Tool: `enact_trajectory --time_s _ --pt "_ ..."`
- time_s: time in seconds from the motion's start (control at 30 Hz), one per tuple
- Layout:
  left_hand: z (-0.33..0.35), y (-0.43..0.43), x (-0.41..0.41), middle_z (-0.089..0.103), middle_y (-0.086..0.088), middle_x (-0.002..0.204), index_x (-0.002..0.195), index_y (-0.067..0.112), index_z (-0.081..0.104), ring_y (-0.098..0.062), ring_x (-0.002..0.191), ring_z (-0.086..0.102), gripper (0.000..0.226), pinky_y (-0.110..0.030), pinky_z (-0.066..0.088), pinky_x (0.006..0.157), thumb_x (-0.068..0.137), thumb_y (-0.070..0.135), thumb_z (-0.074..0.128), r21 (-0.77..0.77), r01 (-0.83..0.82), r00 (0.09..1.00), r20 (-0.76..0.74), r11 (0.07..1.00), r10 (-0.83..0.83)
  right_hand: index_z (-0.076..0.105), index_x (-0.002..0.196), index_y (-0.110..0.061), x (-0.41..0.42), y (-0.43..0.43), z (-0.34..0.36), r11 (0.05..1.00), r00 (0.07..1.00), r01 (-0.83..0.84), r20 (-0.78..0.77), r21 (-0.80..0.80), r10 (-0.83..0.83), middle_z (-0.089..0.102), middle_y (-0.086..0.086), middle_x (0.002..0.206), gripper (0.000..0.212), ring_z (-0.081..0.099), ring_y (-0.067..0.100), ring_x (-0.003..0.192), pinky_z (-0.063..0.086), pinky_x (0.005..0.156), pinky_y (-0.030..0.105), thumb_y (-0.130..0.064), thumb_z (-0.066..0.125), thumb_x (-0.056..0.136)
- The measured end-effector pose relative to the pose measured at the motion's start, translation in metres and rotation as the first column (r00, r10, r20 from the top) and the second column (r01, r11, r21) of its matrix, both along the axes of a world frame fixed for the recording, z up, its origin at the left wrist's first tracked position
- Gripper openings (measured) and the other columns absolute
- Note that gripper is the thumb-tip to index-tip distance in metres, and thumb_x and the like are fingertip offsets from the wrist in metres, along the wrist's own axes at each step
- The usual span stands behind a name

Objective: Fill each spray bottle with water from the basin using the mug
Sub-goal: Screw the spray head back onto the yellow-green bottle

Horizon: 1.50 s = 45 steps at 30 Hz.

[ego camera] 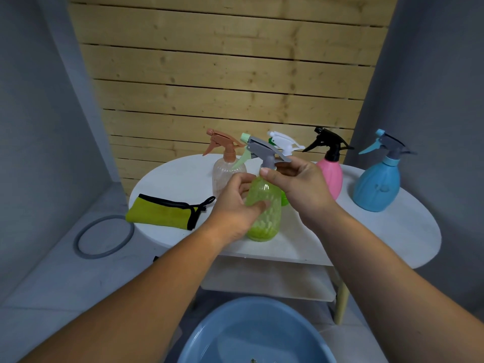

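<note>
A light green spray bottle (264,218) with a grey trigger head (264,150) is held above the white table's (379,231) front edge. My left hand (235,208) grips its body. My right hand (298,184) pinches the neck just under the grey head. Behind it stand a clear bottle with a brown head (225,174), a darker green bottle with a white head (284,142), mostly hidden, a pink bottle with a black head (331,179) and a blue bottle (377,187). The blue basin (225,334) with water lies on the floor below. No mug is in view.
A folded yellow-green cloth with black trim (165,212) lies at the table's left. A grey ring (104,237) is set in the floor at left. The table has a lower shelf (275,286) and a wooden leg (341,302). A wooden slat wall stands behind.
</note>
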<state>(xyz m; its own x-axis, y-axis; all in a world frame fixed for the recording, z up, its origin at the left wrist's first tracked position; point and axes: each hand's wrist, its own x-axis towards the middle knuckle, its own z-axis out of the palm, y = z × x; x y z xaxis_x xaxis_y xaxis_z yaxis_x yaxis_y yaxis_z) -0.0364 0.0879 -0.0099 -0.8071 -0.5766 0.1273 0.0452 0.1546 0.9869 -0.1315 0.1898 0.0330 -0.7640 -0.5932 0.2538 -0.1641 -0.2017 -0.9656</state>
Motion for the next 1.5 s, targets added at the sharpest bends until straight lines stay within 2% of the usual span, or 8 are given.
enact_trajectory --time_s 0.1,0.27,0.47,0.63,0.93,1.03,1.17,1.5 --pt "-0.003 -0.001 -0.003 0.065 -0.004 0.115 0.108 0.025 0.053 -0.017 0.109 0.064 0.054 -0.027 0.053 0.096 0.074 0.003 0.089 -0.075 -0.087 0.996 -0.003 0.993 0.087 0.073 0.103 -0.008 0.0 0.0 -0.001 1.0 1.0 0.004 0.004 -0.007 -0.004 0.075 0.011 0.099 0.026 0.07 0.016 0.088 0.057 0.082 0.028 -0.003 0.079 0.078" --pt "-0.006 -0.001 -0.002 0.06 0.006 0.133 0.148 0.024 0.044 -0.005 0.122 0.058 0.075 -0.026 0.048 0.106 0.084 0.014 0.083 -0.102 0.027 0.999 0.049 0.994 -0.022 0.073 0.105 -0.009 0.0 0.0 -0.002 1.0 1.0 -0.008 0.025 -0.027 0.009 0.075 0.01 0.1 0.026 0.07 0.016 0.089 0.057 0.082 0.028 -0.003 0.077 0.08" --pt "-0.006 -0.002 -0.003 0.065 0.009 0.113 0.118 0.024 0.055 -0.007 0.107 0.063 0.063 -0.019 0.051 0.09 0.069 0.015 0.095 -0.185 -0.102 0.993 0.035 0.978 0.11 0.073 0.104 -0.009 0.004 -0.001 -0.002 0.999 0.998 -0.024 0.06 -0.042 0.027 0.076 0.003 0.093 0.024 0.071 0.013 0.087 0.055 0.075 0.024 -0.002 0.076 0.081" --pt "-0.005 0.0 -0.003 0.058 0.005 0.137 0.147 0.027 0.043 -0.009 0.125 0.057 0.076 -0.033 0.049 0.108 0.082 0.027 0.083 -0.125 0.0 0.998 0.06 0.992 0.007 0.073 0.102 -0.01 0.006 -0.002 -0.001 0.999 0.998 -0.025 0.056 -0.047 0.028 0.075 0.001 0.09 0.023 0.071 0.012 0.085 0.054 0.075 0.021 -0.001 0.076 0.081" --pt "-0.004 0.0 -0.001 0.062 0.019 0.113 0.128 0.027 0.054 0.009 0.106 0.057 0.064 0.0 0.041 0.078 0.076 0.026 0.091 -0.203 -0.077 0.995 0.045 0.976 0.088 0.074 0.099 -0.011 0.009 -0.002 -0.002 0.999 0.999 0.015 0.029 -0.048 -0.013 0.077 0.001 0.09 0.021 0.071 0.013 0.087 0.057 0.081 0.026 -0.003 0.078 0.079" --pt "-0.005 -0.001 -0.001 0.06 0.012 0.132 0.147 0.027 0.045 -0.004 0.121 0.058 0.075 -0.008 0.045 0.092 0.084 0.019 0.084 -0.19 0.017 0.996 0.085 0.982 -0.001 0.074 0.099 -0.012 0.009 -0.003 -0.001 0.998 1.0 0.015 0.017 -0.054 -0.014 0.076 -0.004 0.085 0.023 0.07 0.007 0.081 0.054 0.072 0.018 -0.001 0.077 0.08" --pt "-0.003 -0.003 -0.001 0.062 0.021 0.111 0.137 0.026 0.054 0.001 0.103 0.059 0.065 0.0 0.043 0.075 0.082 0.012 0.085 -0.176 0.005 0.995 0.097 0.984 0.012 0.074 0.099 -0.012 0.009 -0.005 -0.003 0.998 0.999 0.039 -0.007 -0.045 -0.039 0.075 -0.006 0.083 0.023 0.069 0.007 0.079 0.053 0.072 0.021 -0.003 0.078 0.079" --pt "-0.003 0.0 0.001 0.065 0.013 0.117 0.131 0.028 0.059 -0.001 0.103 0.06 0.064 -0.009 0.044 0.083 0.076 0.022 0.091 -0.217 -0.078 0.994 0.056 0.973 0.092 0.075 0.095 -0.011 0.01 -0.005 -0.005 0.997 0.998 0.059 -0.016 -0.047 -0.06 0.075 -0.002 0.084 0.019 0.07 0.011 0.081 0.055 0.076 0.025 -0.004 0.079 0.078"
